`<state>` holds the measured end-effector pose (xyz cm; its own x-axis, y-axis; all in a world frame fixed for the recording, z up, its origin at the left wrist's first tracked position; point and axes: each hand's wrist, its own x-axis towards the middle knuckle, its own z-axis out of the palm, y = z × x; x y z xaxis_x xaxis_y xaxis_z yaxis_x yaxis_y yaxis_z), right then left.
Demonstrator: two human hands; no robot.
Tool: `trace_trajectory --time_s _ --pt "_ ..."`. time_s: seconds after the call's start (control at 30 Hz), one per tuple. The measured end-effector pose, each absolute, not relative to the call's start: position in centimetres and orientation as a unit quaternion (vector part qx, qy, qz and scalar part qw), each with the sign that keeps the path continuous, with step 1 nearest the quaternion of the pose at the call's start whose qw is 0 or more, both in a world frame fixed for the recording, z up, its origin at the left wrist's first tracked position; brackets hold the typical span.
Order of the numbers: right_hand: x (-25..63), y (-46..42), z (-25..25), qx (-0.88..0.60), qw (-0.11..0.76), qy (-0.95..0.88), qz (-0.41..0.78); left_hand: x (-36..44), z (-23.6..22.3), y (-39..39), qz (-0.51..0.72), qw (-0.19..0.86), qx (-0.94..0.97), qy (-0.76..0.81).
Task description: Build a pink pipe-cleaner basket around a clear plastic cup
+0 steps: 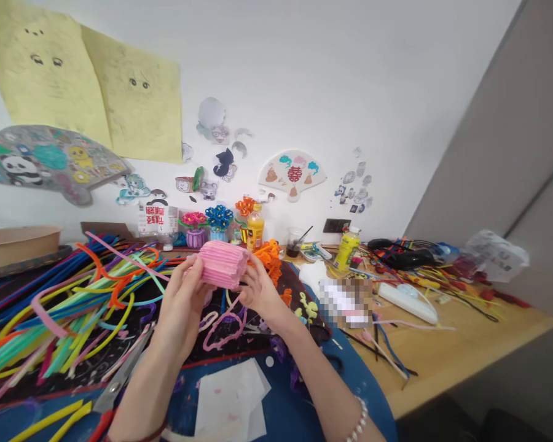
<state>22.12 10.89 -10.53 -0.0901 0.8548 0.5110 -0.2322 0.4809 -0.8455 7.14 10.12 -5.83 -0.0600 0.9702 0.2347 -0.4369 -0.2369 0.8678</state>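
Note:
Both of my hands hold up a pink bundle of pipe cleaners (223, 263), a ribbed block shape, above the dark work mat (239, 347). My left hand (183, 298) grips its left end with fingers curled around it. My right hand (257, 288) pinches its right side with thumb and fingers. A loose pink pipe cleaner loop (223, 325) lies on the mat just below my hands.
A large heap of coloured pipe cleaners (59, 294) covers the left. Scissors (120, 377) and white paper (233, 402) lie near me. Orange pipe cleaners (270, 255), small flower pots (196, 228), bottles (255, 228) and a white power strip (408, 301) crowd the back and right.

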Motion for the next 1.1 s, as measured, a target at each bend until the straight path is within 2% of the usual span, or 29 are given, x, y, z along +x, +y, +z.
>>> trace_trajectory --time_s 0.13,0.27,0.4,0.77,1.1 --pt "22.1 10.7 -10.2 -0.232 0.640 -0.599 0.422 7.4 -5.5 9.6 0.587 0.634 0.413 0.289" --pt "22.0 10.1 -9.6 -0.238 0.646 -0.615 0.385 7.9 -5.6 9.2 0.532 0.677 0.408 0.304" --pt "21.9 9.9 -9.3 -0.246 0.640 -0.633 0.359 8.1 -5.9 9.1 0.509 0.676 0.418 0.330" --pt "21.9 9.7 -9.6 -0.267 0.635 -0.616 0.382 8.3 -6.1 8.8 0.479 0.661 0.460 0.350" --pt "21.6 9.3 -9.8 -0.286 0.616 -0.618 0.396 8.4 -6.2 9.3 0.477 0.674 0.425 0.371"
